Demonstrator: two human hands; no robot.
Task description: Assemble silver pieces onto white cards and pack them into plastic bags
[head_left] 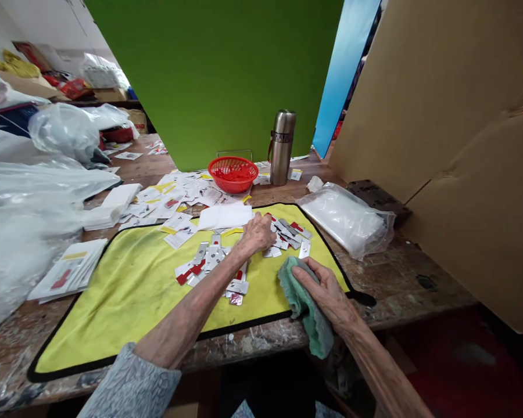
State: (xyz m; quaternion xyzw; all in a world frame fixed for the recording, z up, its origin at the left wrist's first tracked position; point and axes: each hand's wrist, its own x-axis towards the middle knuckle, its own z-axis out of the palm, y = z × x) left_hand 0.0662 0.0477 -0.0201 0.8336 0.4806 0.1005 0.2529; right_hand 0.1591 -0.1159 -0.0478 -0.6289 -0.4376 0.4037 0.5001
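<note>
Bags: white plastic bags (26, 215) lie in a big heap at the far left of the counter (418, 284).

Cards: a stack of white cards (67, 270) sits just left of the mat, with a red mark on top.

Mat: a yellow mat (113, 307) with a black edge lies flat on the counter, under the hands.

Left hand: the left hand (257, 233) reaches far out over the mat, with the wrist bent down. Its fingers (265, 232) curl down, close together, onto the pile. I cannot tell if they hold a piece.

Tags: small silver and red tags (209, 261) lie in loose piles on the mat, just by the left hand.

Care: the tags lie close, so slow, light fingers may keep them from sliding.

Right hand: the right hand (326, 293) comes in from the lower right and lies on a green cloth (305, 305). Its fingers (307, 274) lie close and hold the cloth.

Flask: a steel flask (282, 148) stands upright past the mat, by a red basket (233, 174).

Clear bag: a full clear bag (346, 217) lies right of the mat.
</note>
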